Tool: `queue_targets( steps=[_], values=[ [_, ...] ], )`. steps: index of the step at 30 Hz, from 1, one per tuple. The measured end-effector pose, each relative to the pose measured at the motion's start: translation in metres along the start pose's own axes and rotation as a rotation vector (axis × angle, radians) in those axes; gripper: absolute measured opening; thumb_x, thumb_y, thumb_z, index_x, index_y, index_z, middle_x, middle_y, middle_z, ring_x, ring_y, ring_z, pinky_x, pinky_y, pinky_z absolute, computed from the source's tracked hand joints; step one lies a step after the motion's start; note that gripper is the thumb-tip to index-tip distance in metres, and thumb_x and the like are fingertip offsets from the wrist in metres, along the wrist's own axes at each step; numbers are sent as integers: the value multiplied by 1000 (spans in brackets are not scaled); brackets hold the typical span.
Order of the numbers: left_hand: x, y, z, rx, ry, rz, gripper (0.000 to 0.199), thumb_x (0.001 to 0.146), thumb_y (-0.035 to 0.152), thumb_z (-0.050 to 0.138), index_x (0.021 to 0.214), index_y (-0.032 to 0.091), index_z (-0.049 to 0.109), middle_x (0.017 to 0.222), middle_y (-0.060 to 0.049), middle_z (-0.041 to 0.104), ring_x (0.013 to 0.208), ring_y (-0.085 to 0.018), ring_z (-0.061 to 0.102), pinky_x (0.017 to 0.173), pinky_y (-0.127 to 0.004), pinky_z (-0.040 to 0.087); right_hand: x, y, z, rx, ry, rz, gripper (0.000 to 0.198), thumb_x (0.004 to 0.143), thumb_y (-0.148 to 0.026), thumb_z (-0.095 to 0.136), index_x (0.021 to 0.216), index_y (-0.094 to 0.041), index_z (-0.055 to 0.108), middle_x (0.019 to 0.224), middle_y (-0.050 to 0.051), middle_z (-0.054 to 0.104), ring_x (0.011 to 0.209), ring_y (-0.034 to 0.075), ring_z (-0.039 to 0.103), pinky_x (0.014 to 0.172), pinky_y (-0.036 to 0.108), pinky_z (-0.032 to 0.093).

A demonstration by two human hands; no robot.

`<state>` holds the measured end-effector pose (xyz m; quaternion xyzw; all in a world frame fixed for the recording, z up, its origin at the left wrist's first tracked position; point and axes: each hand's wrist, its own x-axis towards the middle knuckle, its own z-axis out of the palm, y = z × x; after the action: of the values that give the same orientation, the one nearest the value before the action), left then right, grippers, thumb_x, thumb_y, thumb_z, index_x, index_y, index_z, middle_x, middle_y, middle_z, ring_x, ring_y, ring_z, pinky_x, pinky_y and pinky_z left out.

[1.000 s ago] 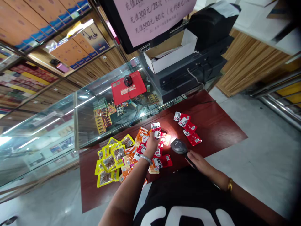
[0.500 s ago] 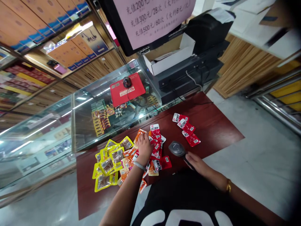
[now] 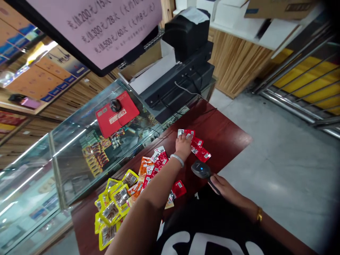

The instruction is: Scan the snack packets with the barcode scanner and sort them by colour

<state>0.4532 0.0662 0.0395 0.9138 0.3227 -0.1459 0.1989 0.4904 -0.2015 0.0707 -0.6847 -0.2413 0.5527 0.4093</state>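
My left hand [image 3: 183,144] rests palm down over a short row of red snack packets [image 3: 202,154] on the dark red tabletop. Its fingers look spread on the uppermost packet, partly covering it, and I see nothing gripped in them. My right hand [image 3: 221,186] is wrapped round the handle of a grey barcode scanner [image 3: 201,170], which shows a small blue light on its head. Left of the scanner lies a pile of more red packets [image 3: 160,158] and orange packets [image 3: 146,164], partly hidden by my left forearm. Yellow-edged snack packets [image 3: 120,196] lie beyond them.
A glass display counter [image 3: 71,166] borders the table, with a red mouse pad [image 3: 106,122] and black mouse [image 3: 115,105] on it. A monitor with a pink price sheet [image 3: 117,24], a white open box [image 3: 155,72] and a dark cash drawer [image 3: 180,88] stand behind.
My left hand has moved right, from the mixed pile to the row of red packets. The scanner's blue light now shows. The whole view has shifted to the right.
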Motion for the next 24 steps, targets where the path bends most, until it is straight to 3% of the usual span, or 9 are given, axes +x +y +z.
queue_targets(
  steps=[3,6,10,14,18,24],
  values=[
    [12,2,4,49,-15,68,66,80,36,75,142,35,52,151,-11,43,136,-35,38,112,-48,32,-5,-2,-3,18,16,-3,46,100,-61,42,92,-22,65,77,2,67,78,24,61,73,35,50],
    [5,-4,7,84,-4,52,60,76,38,80,131,27,59,144,-14,48,133,-35,41,109,-47,35,-6,-5,-4,37,19,3,46,100,-62,42,93,-22,65,76,2,67,79,24,62,76,36,51],
    [-29,-22,12,93,-60,4,54,77,41,79,122,19,59,124,-16,63,119,-32,56,104,-43,40,0,-8,-3,7,44,-11,56,94,-71,44,97,-22,70,83,6,73,86,29,66,83,41,54],
    [-75,-45,18,-9,-180,-145,54,84,46,72,126,18,53,102,-13,73,101,-29,69,89,-37,48,13,-8,2,-14,32,-36,67,88,-80,45,102,-21,73,96,10,77,96,33,68,93,46,53],
    [-110,-65,22,-66,-187,-253,51,86,44,70,126,20,52,103,-12,74,102,-28,70,84,-33,51,23,-10,11,-57,-21,-65,70,88,-80,43,105,-20,74,92,10,76,97,33,68,95,47,52],
    [-136,-73,15,-69,-133,-236,47,85,23,65,130,18,53,108,-13,73,104,-26,70,91,-34,51,28,-22,27,-97,-106,-62,68,91,-77,43,114,-19,72,89,10,75,85,30,68,82,43,55]
  ],
)
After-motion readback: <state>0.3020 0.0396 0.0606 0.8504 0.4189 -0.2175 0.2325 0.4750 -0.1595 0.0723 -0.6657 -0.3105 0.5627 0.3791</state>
